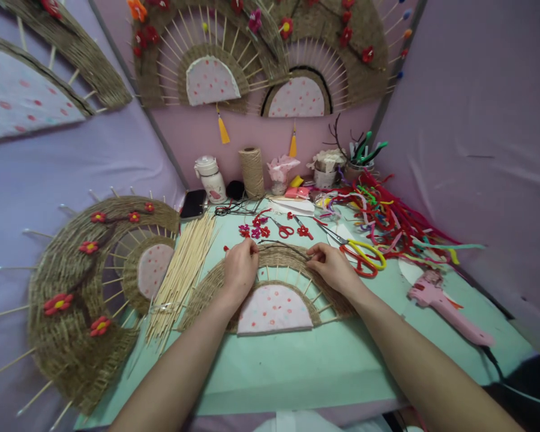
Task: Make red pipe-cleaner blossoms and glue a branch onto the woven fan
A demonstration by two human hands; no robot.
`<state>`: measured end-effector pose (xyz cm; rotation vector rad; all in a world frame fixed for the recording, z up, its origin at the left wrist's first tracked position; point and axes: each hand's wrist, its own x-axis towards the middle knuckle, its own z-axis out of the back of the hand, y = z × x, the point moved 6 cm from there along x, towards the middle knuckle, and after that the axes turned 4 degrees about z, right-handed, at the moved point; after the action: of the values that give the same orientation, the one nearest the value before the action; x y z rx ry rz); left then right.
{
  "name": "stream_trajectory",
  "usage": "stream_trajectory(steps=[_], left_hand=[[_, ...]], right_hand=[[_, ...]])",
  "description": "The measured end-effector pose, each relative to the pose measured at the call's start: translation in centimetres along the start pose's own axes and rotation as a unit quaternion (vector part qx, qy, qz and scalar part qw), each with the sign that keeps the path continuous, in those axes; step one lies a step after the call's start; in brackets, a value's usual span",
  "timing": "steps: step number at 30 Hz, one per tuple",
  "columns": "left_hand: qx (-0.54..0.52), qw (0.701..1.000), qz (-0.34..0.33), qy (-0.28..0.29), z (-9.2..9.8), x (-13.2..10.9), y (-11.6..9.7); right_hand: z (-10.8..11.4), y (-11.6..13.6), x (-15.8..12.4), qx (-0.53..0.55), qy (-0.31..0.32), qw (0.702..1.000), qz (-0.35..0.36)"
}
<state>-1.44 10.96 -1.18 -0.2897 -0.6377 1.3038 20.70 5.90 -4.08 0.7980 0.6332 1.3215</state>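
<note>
A half-round woven fan (279, 258) of jute twine and thin sticks lies flat on the green table, with a pink dotted fabric centre (274, 309). My left hand (240, 267) rests on its upper left rim, fingers curled and pinched on a dark thin wire or twig (281, 243) that runs along the top edge. My right hand (333, 267) sits on the upper right rim, its fingers pinched on the other end of that dark strand. Small red and magenta flowers (254, 229) lie just beyond the fan.
A bundle of bamboo sticks (182, 273) lies left of the fan, a finished flowered fan (85, 294) leans further left. Yellow-red scissors (362, 255), small red scissors (283, 228), pipe cleaners (387, 216), a pink glue gun (445, 306), a twine spool (252, 172) and a phone (193, 204) surround it.
</note>
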Motion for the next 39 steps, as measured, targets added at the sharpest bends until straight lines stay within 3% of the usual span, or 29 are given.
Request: stream_trajectory(steps=[6, 11, 19, 24, 29, 31, 32, 34, 36, 37, 39], left_hand=[[0.129, 0.99, -0.058, 0.027, -1.0, 0.4, -1.5], [0.145, 0.983, -0.096, 0.061, -2.4, 0.2, -1.3], [0.114, 0.987, -0.111, 0.037, -2.5, -0.3, -0.5], [0.078, 0.989, -0.122, -0.026, 0.1, -1.1, -2.1], [-0.085, 0.975, -0.123, -0.163, 4.6, -3.3, -4.8], [-0.155, 0.967, -0.088, -0.18, 5.0, -3.8, -5.2], [-0.198, 0.966, -0.06, -0.153, 4.5, -3.8, -5.2], [-0.308, 0.951, 0.015, -0.031, 2.0, -3.6, -5.1], [-0.427, 0.894, 0.099, 0.096, -1.1, -3.7, -5.1], [-0.474, 0.862, 0.131, 0.125, -2.2, -3.8, -5.0], [-0.545, 0.81, 0.178, 0.122, -3.4, -4.0, -4.5]], right_hand=[[0.1, 0.1, -0.3, -0.031, 0.008, 0.999, -0.009], [-0.1, 0.0, -0.2, -0.061, 0.031, 0.998, -0.001], [0.3, 0.5, -0.3, -0.102, 0.026, 0.994, 0.014], [1.2, 1.0, -0.3, -0.06, -0.033, 0.997, 0.036], [2.2, 1.6, -0.1, 0.074, -0.065, 0.995, 0.022], [2.3, 2.2, -0.4, 0.154, -0.054, 0.987, 0.008], [2.0, 2.6, -0.7, 0.201, -0.036, 0.979, 0.0], [0.8, 3.7, -1.5, 0.296, 0.028, 0.955, -0.017], [-0.6, 4.7, -2.5, 0.346, 0.073, 0.935, -0.024], [-1.2, 5.0, -2.9, 0.35, 0.089, 0.932, -0.025], [-1.9, 5.2, -3.5, 0.333, 0.114, 0.936, -0.017]])
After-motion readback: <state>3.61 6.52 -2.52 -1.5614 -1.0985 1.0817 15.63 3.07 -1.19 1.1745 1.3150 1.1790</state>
